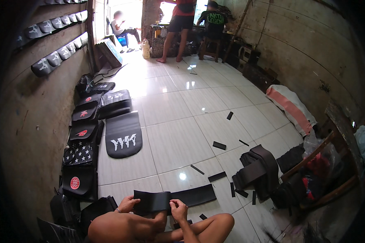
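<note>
Near the bottom edge, above the knees, both hands hold a long black strip (172,199) over the tiled floor (178,141). The left hand (127,203) grips its left end; the right hand (178,209) pinches the near edge at mid-length. Probably best to keep the strip taut and level, thumbs on top, so its free right end doesn't sag onto the offcuts (217,176) nearby.

Head-worn fisheye, downward over floor (178,133)
</note>
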The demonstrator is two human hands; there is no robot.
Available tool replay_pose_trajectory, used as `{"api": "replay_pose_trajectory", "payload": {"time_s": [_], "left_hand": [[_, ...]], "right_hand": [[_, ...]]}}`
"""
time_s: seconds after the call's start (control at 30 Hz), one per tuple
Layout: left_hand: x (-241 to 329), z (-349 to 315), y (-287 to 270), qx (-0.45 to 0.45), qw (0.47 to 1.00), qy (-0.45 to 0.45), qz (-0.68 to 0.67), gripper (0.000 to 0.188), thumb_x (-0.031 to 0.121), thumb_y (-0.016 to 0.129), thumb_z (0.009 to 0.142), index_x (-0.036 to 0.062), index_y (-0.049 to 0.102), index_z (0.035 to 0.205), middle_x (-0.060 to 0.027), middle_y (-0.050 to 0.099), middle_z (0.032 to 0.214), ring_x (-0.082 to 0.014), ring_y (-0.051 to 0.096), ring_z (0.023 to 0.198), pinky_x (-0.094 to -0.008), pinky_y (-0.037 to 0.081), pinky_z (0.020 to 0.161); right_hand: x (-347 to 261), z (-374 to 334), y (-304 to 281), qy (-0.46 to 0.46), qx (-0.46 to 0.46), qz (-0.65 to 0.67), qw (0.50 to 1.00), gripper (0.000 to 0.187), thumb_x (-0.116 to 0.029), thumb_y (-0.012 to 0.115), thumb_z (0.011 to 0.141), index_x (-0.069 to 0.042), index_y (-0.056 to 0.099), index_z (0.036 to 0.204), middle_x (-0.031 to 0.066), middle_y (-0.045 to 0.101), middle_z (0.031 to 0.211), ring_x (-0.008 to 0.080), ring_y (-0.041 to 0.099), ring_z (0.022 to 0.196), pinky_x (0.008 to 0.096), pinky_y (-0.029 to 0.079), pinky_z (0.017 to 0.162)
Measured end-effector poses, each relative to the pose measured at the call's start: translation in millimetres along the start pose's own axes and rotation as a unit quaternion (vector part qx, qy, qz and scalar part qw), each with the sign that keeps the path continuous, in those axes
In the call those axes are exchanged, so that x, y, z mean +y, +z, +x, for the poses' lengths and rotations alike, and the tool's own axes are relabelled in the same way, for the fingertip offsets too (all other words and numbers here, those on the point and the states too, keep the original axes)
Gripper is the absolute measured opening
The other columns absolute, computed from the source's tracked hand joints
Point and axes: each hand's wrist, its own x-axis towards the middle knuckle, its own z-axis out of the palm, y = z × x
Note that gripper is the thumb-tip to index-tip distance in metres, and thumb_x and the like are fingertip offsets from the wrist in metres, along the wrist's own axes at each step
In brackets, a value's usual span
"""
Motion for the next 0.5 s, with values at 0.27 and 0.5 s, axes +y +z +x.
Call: {"api": "replay_pose_trajectory", "payload": {"time_s": [0.27,0.5], "left_hand": [[8.4,1.3,7.7,-0.032,0.996,-0.026,0.082,0.026,0.020,0.053,0.096,0.0072,0.058,0.118,-0.0040,0.063,0.097,-0.0147,0.063,0.082,-0.0333,0.056,0.064],[5.2,4.6,11.3,0.020,0.998,0.003,0.057,0.024,0.020,0.053,0.097,0.0062,0.059,0.115,-0.0025,0.064,0.091,-0.0120,0.062,0.076,-0.0288,0.055,0.060]], "right_hand": [[-14.1,-2.6,9.9,-0.034,-0.038,-0.003,0.999,0.021,-0.021,0.066,0.085,-0.005,0.070,0.096,0.0115,0.070,0.080,0.0200,0.068,0.072,0.0327,0.054,0.072],[-25.3,-10.3,9.8,-0.187,-0.245,-0.095,0.947,0.066,-0.027,0.076,0.074,-0.008,0.049,0.131,0.0180,0.050,0.127,0.0347,0.048,0.119,0.0429,0.040,0.102]]}}
